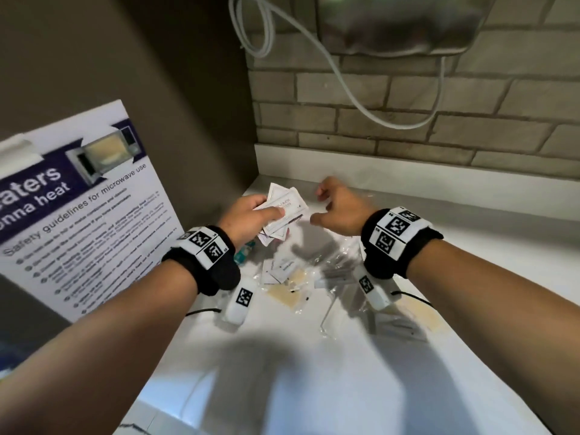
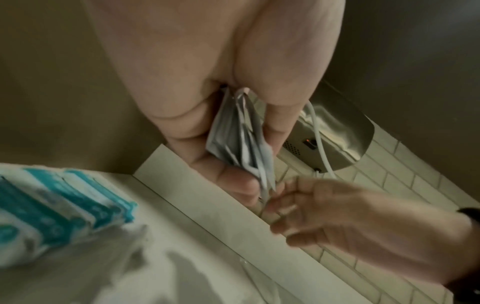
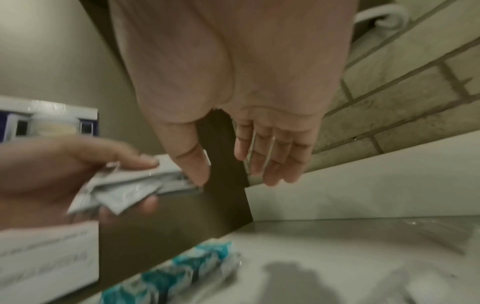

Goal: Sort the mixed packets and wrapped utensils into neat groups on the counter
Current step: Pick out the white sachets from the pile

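Observation:
My left hand grips a fanned stack of white packets above the counter's back left corner, thumb on top. The left wrist view shows the same white packets pinched edge-on between thumb and fingers. My right hand hovers just right of the stack, fingers relaxed and empty; in the right wrist view its thumb tip is close to the packets. Below both hands, a loose pile of white packets and clear-wrapped utensils lies on the white counter. Teal-printed packets lie by the left wrist.
A microwave safety sign leans against the wall on the left. A brick wall backs the counter, with a metal dispenser and a hanging white cable above. The counter's front edge is near me.

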### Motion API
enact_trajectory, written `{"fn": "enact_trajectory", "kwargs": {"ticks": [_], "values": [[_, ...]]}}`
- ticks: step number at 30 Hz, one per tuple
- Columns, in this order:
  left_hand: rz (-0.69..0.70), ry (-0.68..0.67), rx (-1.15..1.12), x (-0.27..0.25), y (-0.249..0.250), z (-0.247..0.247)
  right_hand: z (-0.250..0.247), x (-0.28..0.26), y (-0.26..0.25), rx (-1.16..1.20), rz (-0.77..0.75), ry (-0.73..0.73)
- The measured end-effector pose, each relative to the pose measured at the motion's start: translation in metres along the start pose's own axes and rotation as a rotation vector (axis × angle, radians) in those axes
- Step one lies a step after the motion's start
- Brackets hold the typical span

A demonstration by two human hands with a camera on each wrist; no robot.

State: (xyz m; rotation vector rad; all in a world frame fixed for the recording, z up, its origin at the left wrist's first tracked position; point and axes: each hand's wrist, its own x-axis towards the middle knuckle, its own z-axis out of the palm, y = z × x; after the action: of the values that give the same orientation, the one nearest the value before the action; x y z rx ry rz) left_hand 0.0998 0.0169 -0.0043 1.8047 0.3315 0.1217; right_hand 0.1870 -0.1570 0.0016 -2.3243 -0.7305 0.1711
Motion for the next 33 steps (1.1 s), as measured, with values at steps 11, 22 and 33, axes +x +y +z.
{"fn": "enact_trajectory", "kwargs": {"ticks": [11, 22, 33], "values": [[0.069, 0.049, 0.080, 0.024, -0.009, -0.033, 0.095, 0.014, -0.025, -0.591, 0.012, -0.537], [0.038, -0.094, 0.101, 0.031, -0.019, -0.008, 0.068, -0.032, 0.000, -0.535, 0.123, -0.508], [0.111, -0.273, 0.284, 0.017, -0.014, 0.025, 0.029, -0.080, 0.025, -0.568, 0.298, -0.500]]}}
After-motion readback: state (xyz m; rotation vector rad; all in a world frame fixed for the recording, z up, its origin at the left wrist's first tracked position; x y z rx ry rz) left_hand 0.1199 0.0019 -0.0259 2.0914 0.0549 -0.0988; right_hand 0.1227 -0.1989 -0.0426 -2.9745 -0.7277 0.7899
